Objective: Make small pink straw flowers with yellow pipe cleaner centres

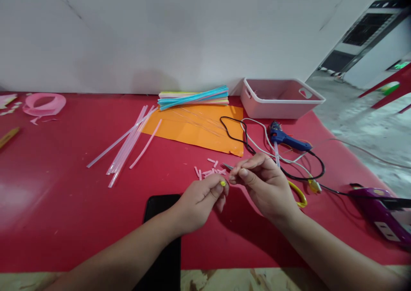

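Observation:
My left hand [201, 203] is closed in a pinch, with a small yellow piece [222, 183] showing between thumb and forefinger. Close beside it, my right hand [266, 186] has thumb and fingertips pressed together; whatever may be between them is too small to make out. A grey pointed tip [227, 166] sticks out past the right fingers, and a yellow loop handle [298, 193] shows behind the wrist. They look like scissors, mostly hidden by the hand. Just beyond my hands lie several short pink cut pieces [213, 171] on the red table.
Long pink strips [128, 147] lie left of an orange sheet [189, 126], with blue and pale strips [194, 97] behind. A pink basket [279, 106], glue gun [289, 141], cables and purple power strip [379, 214] are right. A black phone-like slab [163, 256] lies under my left forearm.

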A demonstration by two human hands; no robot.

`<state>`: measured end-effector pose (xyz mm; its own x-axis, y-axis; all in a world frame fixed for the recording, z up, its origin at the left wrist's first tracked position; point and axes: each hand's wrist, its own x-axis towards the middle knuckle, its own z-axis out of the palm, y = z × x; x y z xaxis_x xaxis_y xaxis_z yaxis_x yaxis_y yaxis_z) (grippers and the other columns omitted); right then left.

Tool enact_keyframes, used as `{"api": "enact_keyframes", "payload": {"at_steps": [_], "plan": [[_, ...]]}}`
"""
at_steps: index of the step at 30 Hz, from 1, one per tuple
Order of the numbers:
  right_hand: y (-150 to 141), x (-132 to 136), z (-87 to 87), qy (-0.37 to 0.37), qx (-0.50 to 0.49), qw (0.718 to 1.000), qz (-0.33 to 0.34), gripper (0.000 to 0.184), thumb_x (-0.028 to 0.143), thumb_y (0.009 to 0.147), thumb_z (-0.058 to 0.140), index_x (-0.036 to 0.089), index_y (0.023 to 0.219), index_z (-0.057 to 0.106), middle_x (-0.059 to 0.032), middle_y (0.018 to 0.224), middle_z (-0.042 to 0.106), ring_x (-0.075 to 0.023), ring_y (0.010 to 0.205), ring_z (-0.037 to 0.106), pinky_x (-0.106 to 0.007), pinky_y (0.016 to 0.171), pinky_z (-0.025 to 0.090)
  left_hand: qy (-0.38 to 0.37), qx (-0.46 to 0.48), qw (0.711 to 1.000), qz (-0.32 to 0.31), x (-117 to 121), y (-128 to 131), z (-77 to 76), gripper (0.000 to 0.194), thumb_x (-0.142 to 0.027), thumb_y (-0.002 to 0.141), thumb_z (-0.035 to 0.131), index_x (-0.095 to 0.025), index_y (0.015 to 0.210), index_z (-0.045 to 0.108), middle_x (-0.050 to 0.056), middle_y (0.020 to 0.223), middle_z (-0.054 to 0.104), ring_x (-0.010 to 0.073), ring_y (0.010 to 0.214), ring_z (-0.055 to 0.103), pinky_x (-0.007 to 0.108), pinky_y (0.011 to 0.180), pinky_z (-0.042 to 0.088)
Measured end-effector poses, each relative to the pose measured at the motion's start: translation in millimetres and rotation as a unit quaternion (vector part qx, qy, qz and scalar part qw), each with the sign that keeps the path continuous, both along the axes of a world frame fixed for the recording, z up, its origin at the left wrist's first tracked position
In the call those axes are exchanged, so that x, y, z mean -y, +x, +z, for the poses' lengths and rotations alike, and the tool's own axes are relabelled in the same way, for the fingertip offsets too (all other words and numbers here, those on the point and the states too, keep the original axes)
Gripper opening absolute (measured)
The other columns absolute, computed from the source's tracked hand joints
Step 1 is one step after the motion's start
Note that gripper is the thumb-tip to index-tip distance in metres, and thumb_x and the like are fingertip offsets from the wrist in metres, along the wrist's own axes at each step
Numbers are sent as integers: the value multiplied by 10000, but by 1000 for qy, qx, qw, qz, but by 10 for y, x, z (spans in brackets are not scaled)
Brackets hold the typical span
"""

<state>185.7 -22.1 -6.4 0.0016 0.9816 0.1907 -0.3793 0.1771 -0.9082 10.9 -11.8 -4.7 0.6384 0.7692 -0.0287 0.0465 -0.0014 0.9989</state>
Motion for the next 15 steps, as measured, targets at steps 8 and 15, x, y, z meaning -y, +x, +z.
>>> {"api": "enact_keyframes", "payload": {"at_steps": [8,15], "plan": [[19,46,33,137,135,978,-76,202,30,853,612,229,891,619,5,847,725,-137,782,715,-296,704,616,-39,1,999,-9,0,-9,1,334,-447,979,356,-192,794,468,-31,567,548,93,463,418,228,517,360],[59,73,27,188,243,947,-89,219,15,843,604,225,904,617,-25,854,719,-172,819,715,-316,694,611,10,-48,999,-12,-11,-29,-28,334,-404,992,324,-204,748,434,-38,540,509,112,498,500,235,537,374]]}}
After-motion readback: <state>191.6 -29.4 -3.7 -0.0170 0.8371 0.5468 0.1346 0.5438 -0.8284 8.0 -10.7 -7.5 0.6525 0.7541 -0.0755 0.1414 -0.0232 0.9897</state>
